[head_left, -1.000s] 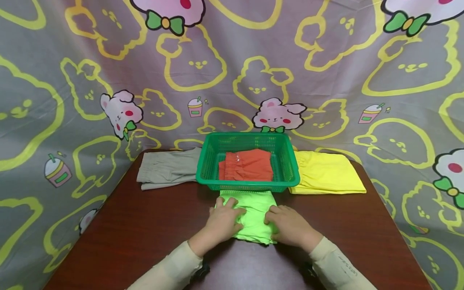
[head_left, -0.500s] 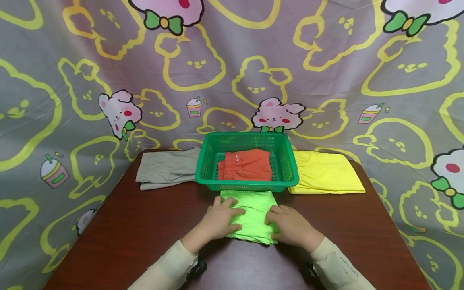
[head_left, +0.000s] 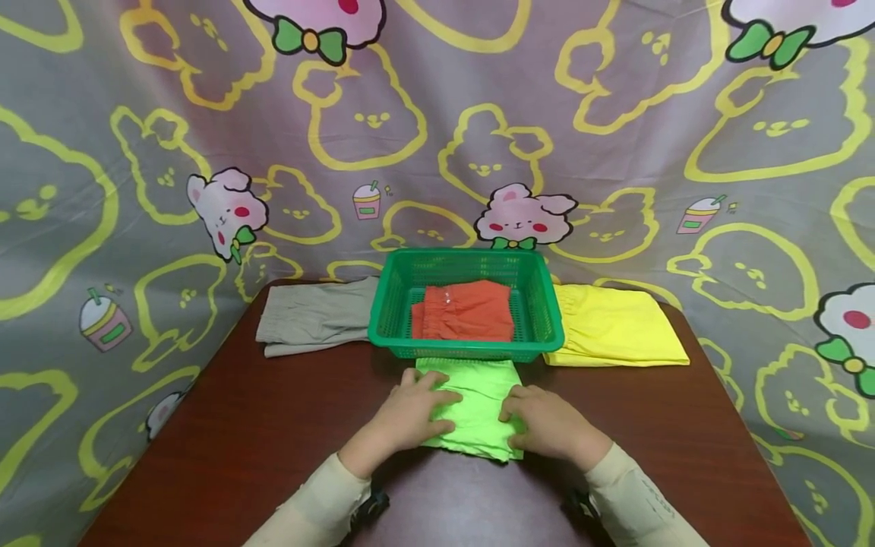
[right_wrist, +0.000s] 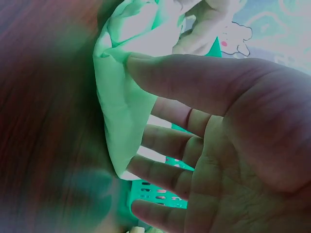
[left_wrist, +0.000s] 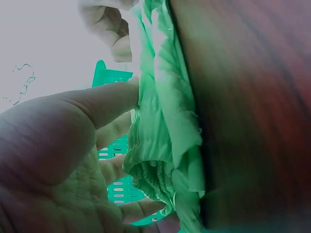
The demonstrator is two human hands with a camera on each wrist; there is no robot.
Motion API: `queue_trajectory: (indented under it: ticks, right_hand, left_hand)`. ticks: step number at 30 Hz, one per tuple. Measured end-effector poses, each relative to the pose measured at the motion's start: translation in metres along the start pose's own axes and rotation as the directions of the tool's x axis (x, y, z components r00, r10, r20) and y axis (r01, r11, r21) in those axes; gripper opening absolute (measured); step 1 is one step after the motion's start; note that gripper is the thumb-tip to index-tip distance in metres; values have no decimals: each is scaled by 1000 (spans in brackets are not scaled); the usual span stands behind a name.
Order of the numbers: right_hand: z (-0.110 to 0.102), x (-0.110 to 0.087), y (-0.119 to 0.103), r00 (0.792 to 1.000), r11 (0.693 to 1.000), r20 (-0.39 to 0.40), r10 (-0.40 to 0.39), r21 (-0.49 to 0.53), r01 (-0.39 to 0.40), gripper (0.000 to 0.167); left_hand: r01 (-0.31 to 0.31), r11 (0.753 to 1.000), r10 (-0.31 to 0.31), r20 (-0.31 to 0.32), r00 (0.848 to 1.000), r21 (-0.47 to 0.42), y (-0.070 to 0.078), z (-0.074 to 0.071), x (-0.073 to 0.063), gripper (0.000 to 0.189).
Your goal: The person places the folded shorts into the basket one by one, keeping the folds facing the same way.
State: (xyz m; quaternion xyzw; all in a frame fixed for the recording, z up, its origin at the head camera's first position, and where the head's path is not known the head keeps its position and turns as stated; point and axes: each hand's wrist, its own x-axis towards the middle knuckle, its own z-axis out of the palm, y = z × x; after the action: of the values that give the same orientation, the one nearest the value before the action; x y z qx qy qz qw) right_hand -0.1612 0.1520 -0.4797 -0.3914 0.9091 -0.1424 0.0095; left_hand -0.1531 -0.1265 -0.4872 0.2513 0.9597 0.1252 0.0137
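A folded lime-green garment (head_left: 478,406) with a gathered elastic edge lies flat on the table, just in front of the green basket (head_left: 472,351). My left hand (head_left: 409,410) rests on its left side, fingers spread and fairly straight. On the right side, my right hand (head_left: 550,422) touches the cloth with thumb and fingertips. In the left wrist view, the left thumb (left_wrist: 114,99) presses against the layered cloth (left_wrist: 163,111). The right wrist view has the right thumb (right_wrist: 165,73) on the folded edge, with the other fingers extended along the far side.
Inside the basket lies a folded orange-red garment (head_left: 472,311). A folded grey garment (head_left: 317,315) is left of the basket and a folded yellow one (head_left: 618,327) is right of it. A patterned curtain (head_left: 424,114) hangs behind the brown table (head_left: 273,433).
My left hand has shifted slightly to the left over the lime-green garment. My right hand and the garment stay almost where they were.
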Motion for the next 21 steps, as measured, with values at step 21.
queue_trajectory:
  ticks: [21]
  right_hand:
    - [2, 3, -5, 989, 984, -2, 150, 94, -150, 19]
  left_hand:
    - [22, 995, -22, 0, 1000, -93, -3, 0, 4, 44]
